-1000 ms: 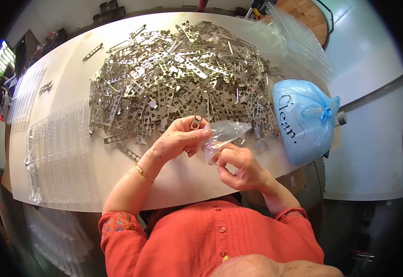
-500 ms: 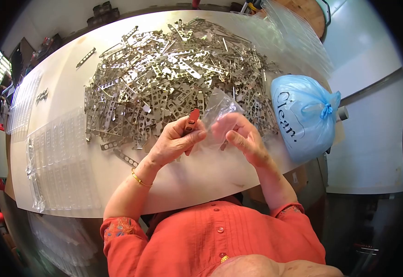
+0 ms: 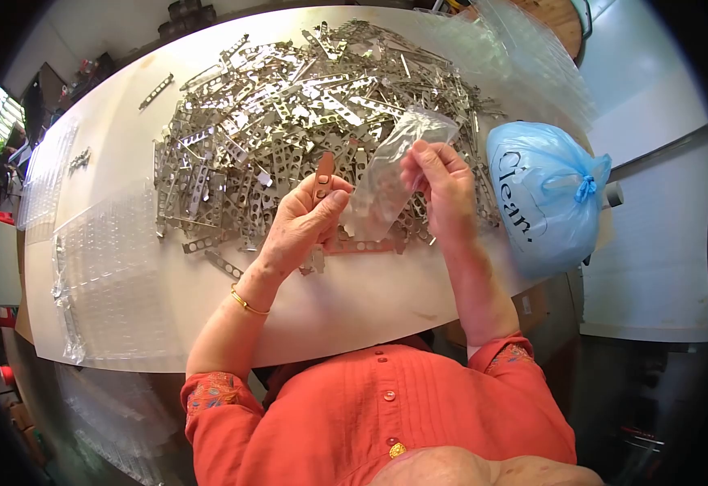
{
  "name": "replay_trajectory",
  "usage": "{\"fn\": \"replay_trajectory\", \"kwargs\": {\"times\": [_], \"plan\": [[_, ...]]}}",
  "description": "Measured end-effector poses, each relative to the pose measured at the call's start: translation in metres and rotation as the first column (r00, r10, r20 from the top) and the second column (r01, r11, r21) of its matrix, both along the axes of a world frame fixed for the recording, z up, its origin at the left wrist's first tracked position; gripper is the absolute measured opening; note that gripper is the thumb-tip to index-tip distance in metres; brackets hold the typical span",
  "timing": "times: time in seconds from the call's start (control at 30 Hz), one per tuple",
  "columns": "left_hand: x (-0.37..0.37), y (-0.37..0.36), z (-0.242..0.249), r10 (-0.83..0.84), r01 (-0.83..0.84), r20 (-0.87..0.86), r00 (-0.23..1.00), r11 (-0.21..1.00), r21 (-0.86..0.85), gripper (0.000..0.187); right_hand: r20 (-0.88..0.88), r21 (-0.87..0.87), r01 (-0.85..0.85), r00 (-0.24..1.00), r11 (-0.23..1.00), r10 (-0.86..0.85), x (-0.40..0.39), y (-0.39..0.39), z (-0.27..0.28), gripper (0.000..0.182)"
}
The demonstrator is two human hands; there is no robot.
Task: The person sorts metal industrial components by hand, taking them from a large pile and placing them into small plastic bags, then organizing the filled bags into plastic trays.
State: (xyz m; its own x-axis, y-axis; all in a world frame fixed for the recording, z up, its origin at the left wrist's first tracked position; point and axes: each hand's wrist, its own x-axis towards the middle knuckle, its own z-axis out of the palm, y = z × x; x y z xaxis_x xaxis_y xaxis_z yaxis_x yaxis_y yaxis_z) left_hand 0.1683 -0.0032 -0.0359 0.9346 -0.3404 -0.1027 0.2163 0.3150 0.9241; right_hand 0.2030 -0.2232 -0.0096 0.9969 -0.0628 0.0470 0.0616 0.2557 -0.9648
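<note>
My left hand [image 3: 301, 223] pinches a perforated metal strip [image 3: 324, 174] that stands upright from the fingers, its face reflecting red. To its right, my right hand [image 3: 451, 194] is closed on a clear plastic bag [image 3: 388, 178]. The bag hangs between both hands, its lower part near my left fingers. Behind and under the hands spreads a big pile of similar metal strips [image 3: 249, 138] with round and oblong holes. A reddish-looking strip [image 3: 362, 246] lies at the pile's front edge, just below the bag.
A tied blue bag marked "Clean." [image 3: 544, 194] sits right of the pile. Clear plastic trays [image 3: 107, 267] lie on the left of the white table [image 3: 354, 304], and more clear plastic sheets [image 3: 516, 65] at the back right. One loose strip [image 3: 156, 91] rests at the back left.
My right hand has moved up and right, and its fingers have closed on the plastic bag, which is now drawn out longer. My left hand has shifted slightly left with its strip.
</note>
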Motion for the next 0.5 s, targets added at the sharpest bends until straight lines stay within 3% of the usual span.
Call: {"fn": "replay_trajectory", "kwargs": {"times": [0.07,0.23,0.5], "plan": [[0.004,0.005,-0.005,0.008,-0.007,0.008,1.0,0.996,-0.09,0.024,0.001,0.049,0.033,0.999,0.998,-0.033,0.011,0.0,-0.003,0.017],[0.006,0.007,-0.004,0.041,-0.041,-0.009,0.999,0.995,-0.094,0.021,0.042,0.126,0.109,0.992,0.986,-0.115,0.029,0.006,-0.01,0.017],[0.01,-0.002,0.006,0.122,-0.139,0.072,0.99,0.942,0.307,0.02,0.053,0.177,0.042,0.997,0.983,-0.052,0.032,0.021,-0.019,0.018]]}}
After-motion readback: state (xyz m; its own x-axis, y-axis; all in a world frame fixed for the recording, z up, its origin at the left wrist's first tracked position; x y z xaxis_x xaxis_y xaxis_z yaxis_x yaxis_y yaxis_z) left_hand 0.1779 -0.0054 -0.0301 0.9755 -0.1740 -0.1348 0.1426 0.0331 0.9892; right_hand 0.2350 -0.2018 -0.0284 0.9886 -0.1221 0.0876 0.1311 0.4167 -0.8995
